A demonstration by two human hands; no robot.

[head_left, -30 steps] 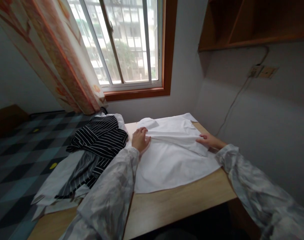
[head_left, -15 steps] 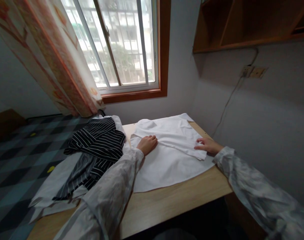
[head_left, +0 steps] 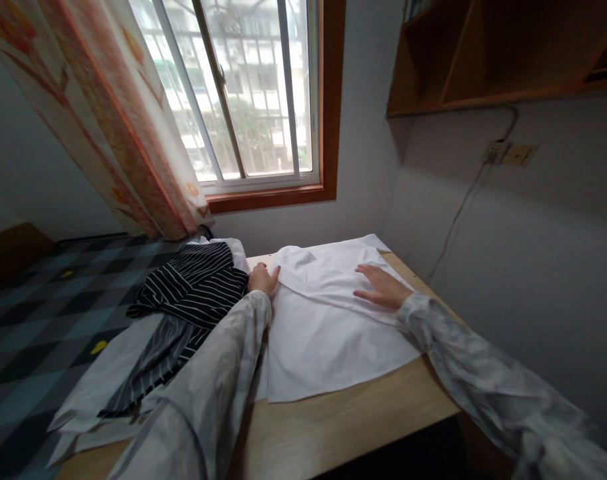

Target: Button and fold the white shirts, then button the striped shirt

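Note:
A white shirt (head_left: pixel 333 347) lies spread on the wooden table, with one part folded across its upper half. At the shirt's left edge is my left hand (head_left: pixel 264 280), thumb apart from the fingers and nothing visibly gripped. My right hand (head_left: pixel 383 287) is over the right part of the folded cloth, its fingers spread and pointing left. Whether its palm presses on the fabric cannot be made out. Left of my left hand, a black-and-white striped garment (head_left: pixel 198 280) lies crumpled on top of other white cloth (head_left: pixel 118 353).
The wooden table (head_left: pixel 343 427) has its near edge toward me. A checked bedspread (head_left: pixel 23 347) spreads out at the left. Behind are a window (head_left: pixel 253 100) and a floral curtain (head_left: pixel 98 120). A wooden shelf (head_left: pixel 483 60) and a socket with a cord (head_left: pixel 503 153) are on the right wall.
My left hand has moved left from the middle of the shirt to its left edge. My right hand has shifted left from the shirt's right edge onto the cloth, fingers now spread.

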